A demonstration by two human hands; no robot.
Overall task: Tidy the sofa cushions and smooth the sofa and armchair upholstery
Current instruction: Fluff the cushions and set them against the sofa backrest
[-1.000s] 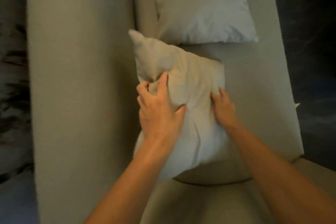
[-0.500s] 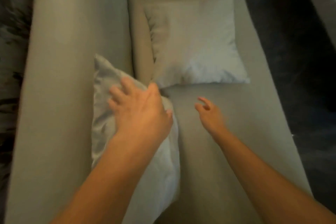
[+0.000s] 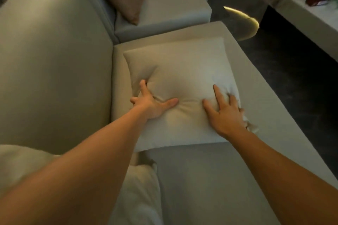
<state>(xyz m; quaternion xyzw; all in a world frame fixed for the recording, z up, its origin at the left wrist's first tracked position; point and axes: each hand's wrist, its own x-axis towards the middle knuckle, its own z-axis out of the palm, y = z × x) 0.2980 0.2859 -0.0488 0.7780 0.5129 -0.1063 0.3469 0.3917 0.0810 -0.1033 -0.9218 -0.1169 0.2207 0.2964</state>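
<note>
Head view: square pale fabric cushion (image 3: 182, 86) flat on the beige sofa seat (image 3: 256, 107) — left hand (image 3: 151, 104) and right hand (image 3: 225, 113) spread, pressing it. Soft, light — I'd grip its side edges.

text: none legible | labels: none | brands: none | numbers: none

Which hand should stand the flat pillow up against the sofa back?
Probably the left hand. It presses the flat pillow on the edge nearest the sofa back, so it can tip it upright there. The right hand sits on the far, floor-side edge.
</note>
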